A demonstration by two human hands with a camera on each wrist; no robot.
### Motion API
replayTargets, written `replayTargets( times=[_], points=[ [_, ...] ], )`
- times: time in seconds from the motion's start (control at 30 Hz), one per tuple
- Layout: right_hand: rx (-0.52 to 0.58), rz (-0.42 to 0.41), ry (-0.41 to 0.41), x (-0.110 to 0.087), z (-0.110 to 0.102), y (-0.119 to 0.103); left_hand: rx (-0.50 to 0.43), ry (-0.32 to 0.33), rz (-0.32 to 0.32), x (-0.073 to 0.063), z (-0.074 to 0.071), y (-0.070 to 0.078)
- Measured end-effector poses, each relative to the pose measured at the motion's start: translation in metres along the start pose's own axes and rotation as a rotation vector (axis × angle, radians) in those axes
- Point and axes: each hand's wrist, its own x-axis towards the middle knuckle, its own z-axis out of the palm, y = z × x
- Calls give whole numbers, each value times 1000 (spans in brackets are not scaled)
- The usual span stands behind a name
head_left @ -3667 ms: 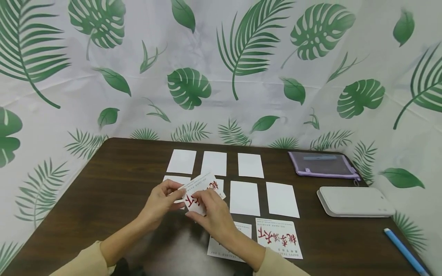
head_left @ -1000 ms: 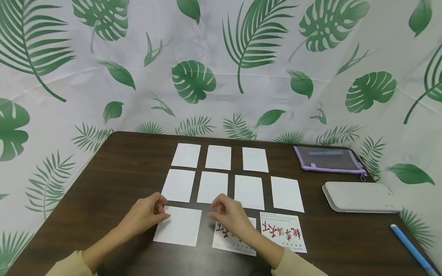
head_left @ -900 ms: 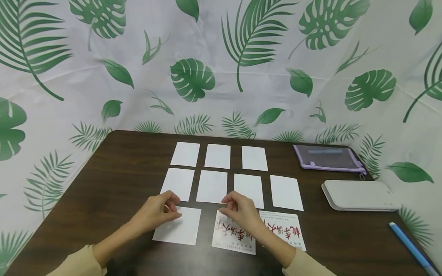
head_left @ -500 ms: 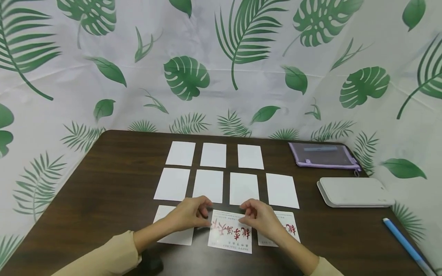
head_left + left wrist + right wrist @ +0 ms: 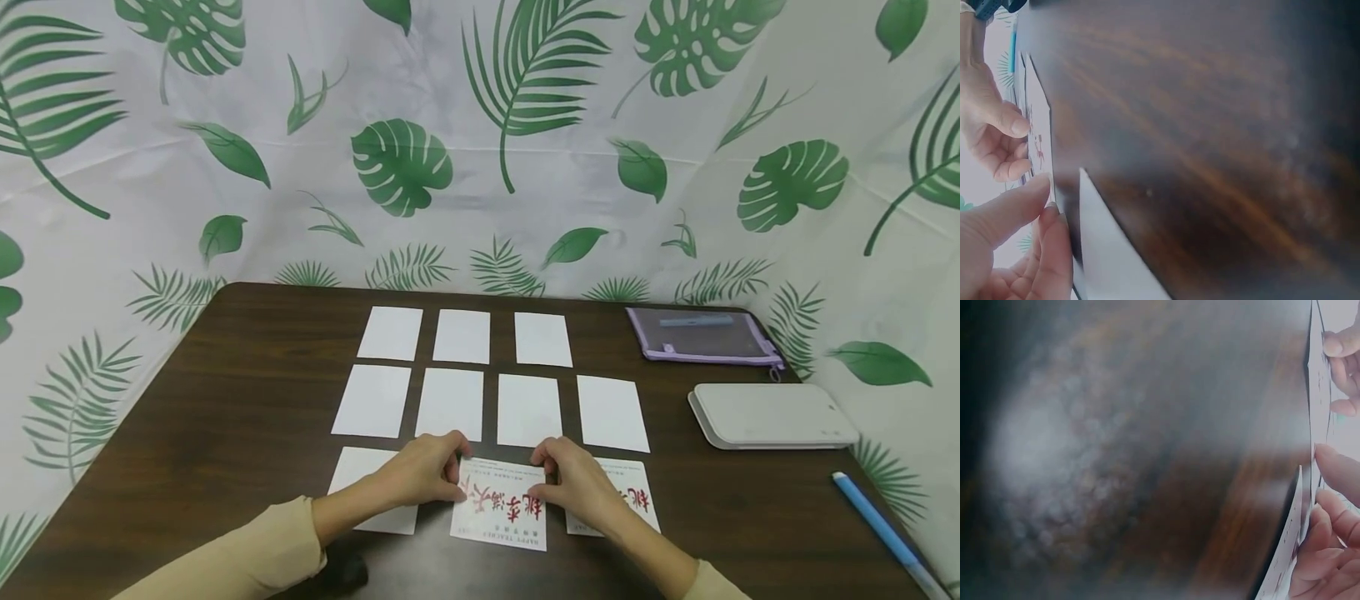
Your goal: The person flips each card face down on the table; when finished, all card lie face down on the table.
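Note:
A white greeting card (image 5: pixel 498 527) with red characters and the words HAPPY TEACHER lies in the front row, its print upside down to me. My left hand (image 5: pixel 422 472) pinches its left edge between thumb and fingers. On the opposite edge, my right hand (image 5: pixel 581 490) does the same. Both wrist views show thumbs and fingertips at the card's edges. Left of it lies a blank white card (image 5: pixel 358 468), partly under my left forearm. A second printed card (image 5: pixel 628 479) sits to the right, partly covered by my right hand.
Behind the hands, blank white cards lie in two rows, such as a far-row card (image 5: pixel 462 336) and a middle-row card (image 5: pixel 612 412). At right are a purple mesh zip pouch (image 5: pixel 705 336), a flat white case (image 5: pixel 772 415) and a blue pen (image 5: pixel 873 517). A leaf-print cloth (image 5: pixel 480 167) hangs behind.
Earlier a printed card was held over the left side; a blank-faced card now lies front left. Both hands then moved right and closed on the middle printed card's sides.

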Motion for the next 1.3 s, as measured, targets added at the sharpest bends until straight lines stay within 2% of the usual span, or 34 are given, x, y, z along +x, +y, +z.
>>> replayTargets(
  times=[0.37, 0.5, 0.57, 0.63, 0.77, 0.83, 0.93, 1.0, 1.1, 1.2, 1.3],
  points=[
    [-99, 16, 12, 1, -1, -3, -2, 11, -20, 0, 1, 1],
    [-46, 8, -16, 2, -2, -5, -11, 58, -20, 0, 0, 1],
    [23, 9, -32, 2, -3, -6, -52, 83, -31, 0, -1, 1],
    [119, 28, -46, 3, -5, -7, -147, 91, -67, -1, -3, 0],
    [325, 104, -23, 7, -9, -9, -469, 95, -160, -2, -7, -1],
    [388, 143, 22, 10, -10, -11, -613, 114, -193, -1, -10, 0],
    [396, 152, 165, 15, -11, -15, -718, 165, -221, 1, -15, 3],
    [360, 110, 292, 17, -9, -19, -755, 214, -244, 3, -18, 5],
    [264, -64, 443, 19, -5, -30, -809, 293, -287, 6, -21, 10],
    [161, -277, 473, 20, 1, -42, -865, 363, -313, 8, -23, 16],
    [43, -423, 463, 21, 9, -51, -927, 405, -314, 10, -22, 24]
  ],
)
